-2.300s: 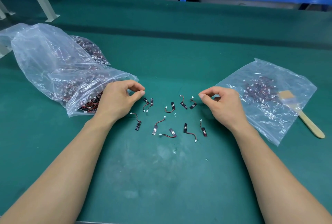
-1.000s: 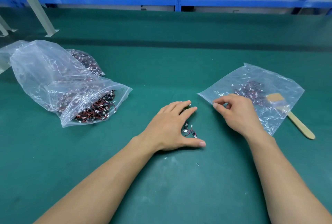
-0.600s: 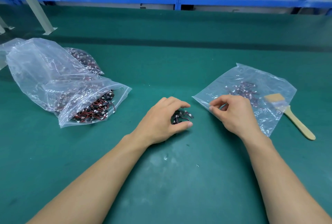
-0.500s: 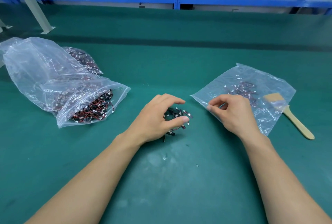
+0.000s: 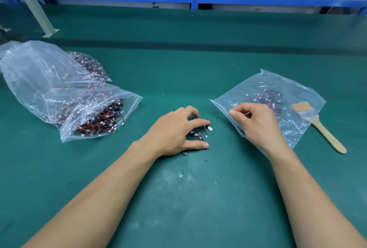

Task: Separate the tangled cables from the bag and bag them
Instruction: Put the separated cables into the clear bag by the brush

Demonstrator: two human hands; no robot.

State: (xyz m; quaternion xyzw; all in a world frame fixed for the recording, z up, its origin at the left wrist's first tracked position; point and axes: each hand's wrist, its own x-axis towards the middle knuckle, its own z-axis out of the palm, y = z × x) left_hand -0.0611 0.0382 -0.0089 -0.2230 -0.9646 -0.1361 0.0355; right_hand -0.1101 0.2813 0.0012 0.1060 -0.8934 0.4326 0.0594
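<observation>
The left hand [image 5: 174, 130] curls round a small bunch of cables [image 5: 199, 133] at the middle of the table [image 5: 198, 69], gathered, I'd say, to go in together. The right hand [image 5: 256, 122] pinches the mouth of the small bag [image 5: 278, 86] toward the right edge, likely to open it. The big bag [image 5: 59, 88] lies toward the left edge; no writing is readable.

Loose cables [image 5: 197, 134], centre: we see part only; the left hand [image 5: 170, 132] curls over the rest.
Small bag [image 5: 258, 84], 3 o'clock: near edge hidden under the pinching right hand [image 5: 256, 122]; we cannot count its hazy contents.
Large bag [image 5: 39, 73], 9 o'clock: cut by the frame edge.
</observation>
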